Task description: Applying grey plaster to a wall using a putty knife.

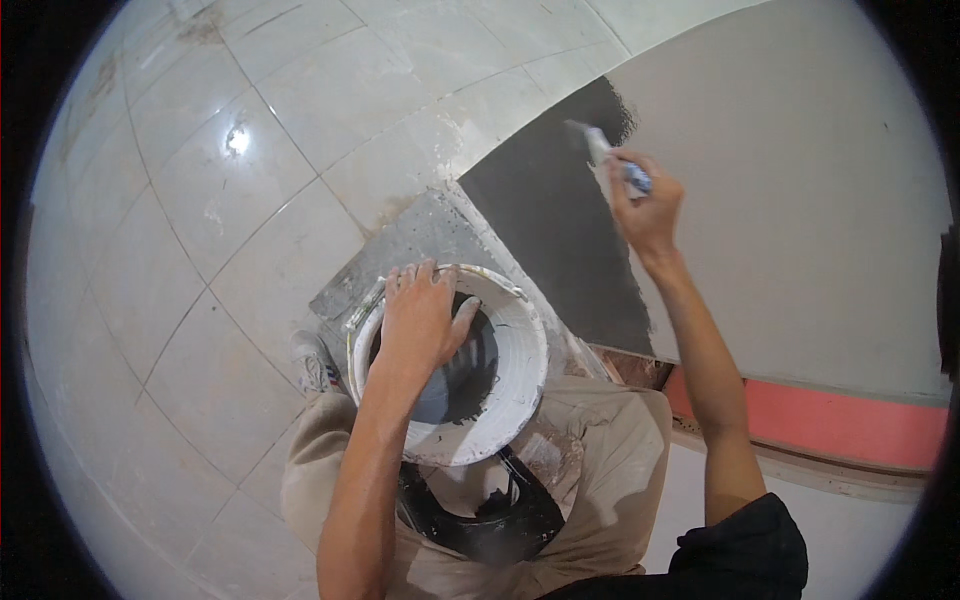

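Note:
My right hand (650, 205) is closed around the blue-and-white handle of a paintbrush (600, 145). Its tip is blurred and lies against a dark grey coated patch (540, 215), close to that patch's ragged edge with the pale grey surface (780, 190). With my left hand (418, 315) I grip the far rim of a white bucket (525, 350), fingers over the edge and thumb inside. Dark grey paint or slurry sits in the bottom of the bucket, partly hidden by my hand and forearm.
Pale floor tiles (240, 330) spread out on the left. A grey slab (410, 235) lies beyond the bucket. Between my knees is a black, paint-spattered curved object (500, 535). A red strip (840, 420) runs along the pale surface's near edge. A shoe (315, 362) shows beside the bucket.

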Demonstrator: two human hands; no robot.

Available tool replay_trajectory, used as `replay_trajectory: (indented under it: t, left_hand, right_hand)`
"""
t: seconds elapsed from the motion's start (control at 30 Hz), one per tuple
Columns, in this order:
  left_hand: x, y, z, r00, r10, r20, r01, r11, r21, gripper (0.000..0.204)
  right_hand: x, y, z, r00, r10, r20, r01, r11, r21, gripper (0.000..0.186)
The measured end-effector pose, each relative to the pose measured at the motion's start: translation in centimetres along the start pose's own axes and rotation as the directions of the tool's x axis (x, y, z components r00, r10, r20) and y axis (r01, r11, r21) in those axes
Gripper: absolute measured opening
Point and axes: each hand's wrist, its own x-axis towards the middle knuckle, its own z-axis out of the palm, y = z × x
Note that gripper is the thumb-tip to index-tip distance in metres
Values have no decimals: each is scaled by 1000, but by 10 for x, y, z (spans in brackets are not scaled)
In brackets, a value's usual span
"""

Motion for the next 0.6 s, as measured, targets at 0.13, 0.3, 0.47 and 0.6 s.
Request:
replay_trajectory:
  t: [0.13, 0.3, 0.47, 0.6]
  left_hand:
    - [1, 1, -1, 1000, -10, -2, 10, 1000, 18, 51]
    - [2, 3, 1, 1000, 8, -12, -8, 1000, -11, 51]
    - [-1, -3, 0, 1000, 8, -30, -10, 999, -38, 50]
    - [-4, -3, -6, 999, -13, -51, 9, 997, -76, 50]
  right_hand:
    - [-20, 35, 69, 985, 30, 170, -29, 1000, -8, 18]
    - [12, 44, 57, 955, 167, 243, -161, 986, -44, 18]
    - [40, 12, 4, 995, 43, 90, -32, 993, -114, 20]
    - [25, 0, 27, 981, 126, 147, -132, 991, 32, 18]
